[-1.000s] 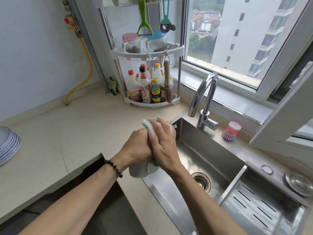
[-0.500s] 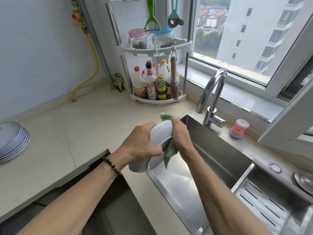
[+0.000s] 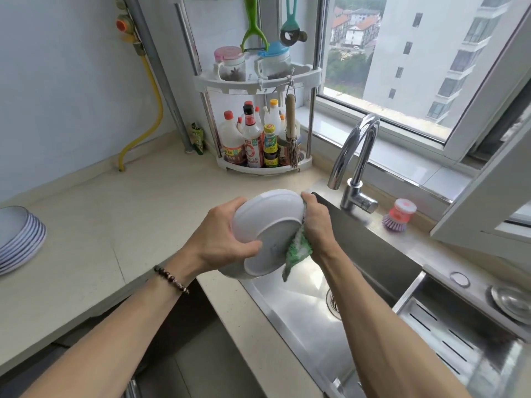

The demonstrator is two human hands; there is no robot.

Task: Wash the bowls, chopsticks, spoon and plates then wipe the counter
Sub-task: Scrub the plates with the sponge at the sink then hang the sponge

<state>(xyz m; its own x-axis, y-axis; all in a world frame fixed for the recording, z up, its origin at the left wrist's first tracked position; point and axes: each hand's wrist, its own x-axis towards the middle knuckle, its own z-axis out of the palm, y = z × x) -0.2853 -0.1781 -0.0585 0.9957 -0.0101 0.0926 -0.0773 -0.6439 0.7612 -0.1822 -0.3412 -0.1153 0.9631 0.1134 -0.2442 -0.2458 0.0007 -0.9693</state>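
A white bowl (image 3: 268, 225) is tilted on its side above the sink's left edge, its underside facing me. My left hand (image 3: 221, 239) grips it from the left, thumb across the base ring. My right hand (image 3: 317, 222) holds a green and white cloth (image 3: 297, 249) against the bowl's right rim, and the cloth's end hangs down below the hand. A stack of white plates with blue rims (image 3: 18, 239) sits on the counter at the far left.
Below the hands lies the steel sink (image 3: 310, 305) with its drain, and a slotted drain tray (image 3: 448, 340) at the right. The tap (image 3: 356, 159) stands behind it, a pink dish brush (image 3: 399, 215) beside it. A corner rack of bottles (image 3: 258, 145) stands at the back.
The bowl has been turned so that more of its underside faces me, and the right hand with the cloth has slid from over the bowl to its right rim. The view has moved closer.
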